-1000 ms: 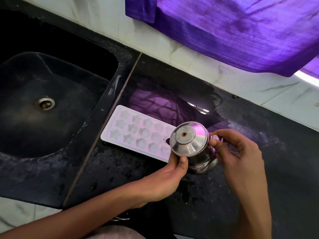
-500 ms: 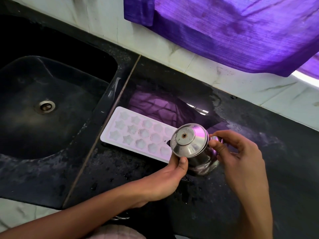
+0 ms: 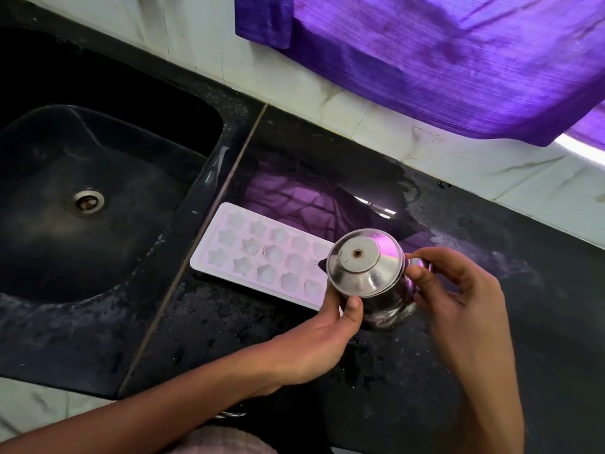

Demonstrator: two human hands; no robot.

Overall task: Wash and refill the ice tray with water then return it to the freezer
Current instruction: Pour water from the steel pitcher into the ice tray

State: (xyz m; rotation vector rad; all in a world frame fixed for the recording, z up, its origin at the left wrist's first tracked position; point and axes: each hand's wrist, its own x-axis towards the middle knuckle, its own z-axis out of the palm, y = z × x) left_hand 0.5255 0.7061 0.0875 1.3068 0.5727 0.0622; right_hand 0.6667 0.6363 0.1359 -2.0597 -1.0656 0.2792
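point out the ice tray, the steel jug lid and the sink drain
ice tray (image 3: 258,253), head view, on a middle star cavity
steel jug lid (image 3: 363,263), head view, on its domed top
sink drain (image 3: 85,202), head view, on the metal ring

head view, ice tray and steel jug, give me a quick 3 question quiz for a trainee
1. True or false: the ice tray lies inside the sink.
2. Which covers the steel jug? A) a domed steel lid B) a purple cloth C) nothing
3. Fill in: the left hand grips the jug's ____, while the right hand pinches at its far side.

Key: 1 false, it rests on the black counter beside the sink. 2 A, the lid. 3 body.
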